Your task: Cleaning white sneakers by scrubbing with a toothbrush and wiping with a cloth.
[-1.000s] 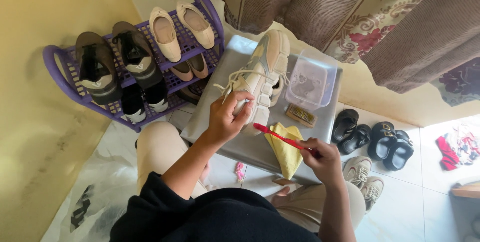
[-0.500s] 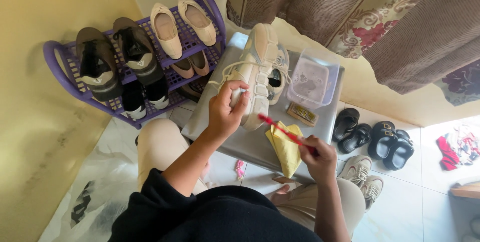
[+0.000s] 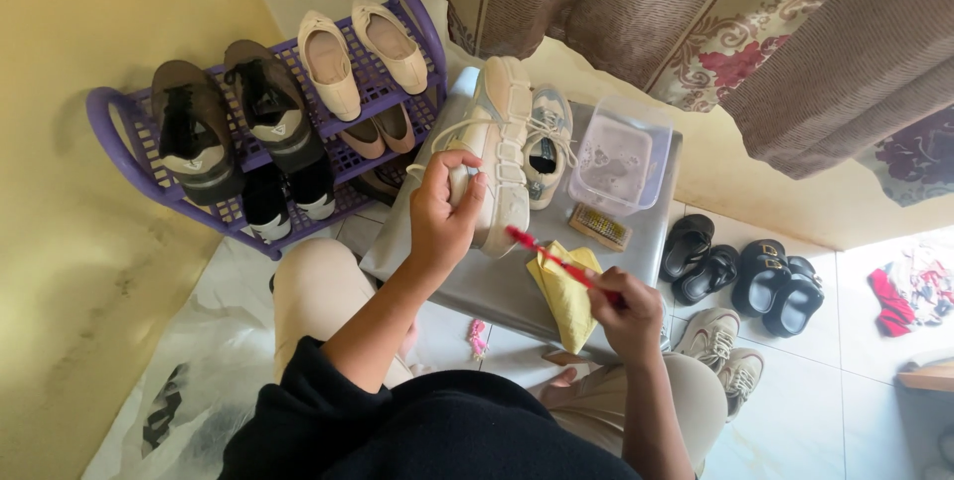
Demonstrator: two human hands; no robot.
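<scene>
While the purple shoe rack (image 3: 129, 157) at 10 o'clock holds dark sneakers (image 3: 194, 132) and cream flats (image 3: 363, 58), untouched, the work sits at centre on a grey table (image 3: 467, 281). Left hand (image 3: 444, 214) wraps fingers and thumb around the cream sneaker (image 3: 502, 157), holding it tipped on its side, sole edge facing the person. At 12 o'clock just beside it lies the second cream sneaker (image 3: 549, 147), flat on the table, not in hand. Right hand (image 3: 628, 313) pinches the handle end of a red toothbrush (image 3: 556, 261), its head touching or just off the held sneaker's lower sole edge; cannot tell which. Yellow cloth (image 3: 566, 296) lies under the brush shaft. Clear plastic tub (image 3: 616, 157) with cloudy liquid at 1 o'clock, small scrub brush (image 3: 599, 227) just below it. Judging from this, scrubbing of one sneaker looks mid-way: sole edge being worked, no wiping with the cloth yet, second sneaker likely left to do. Black sandals (image 3: 740, 266) at 3 o'clock on the floor.
</scene>
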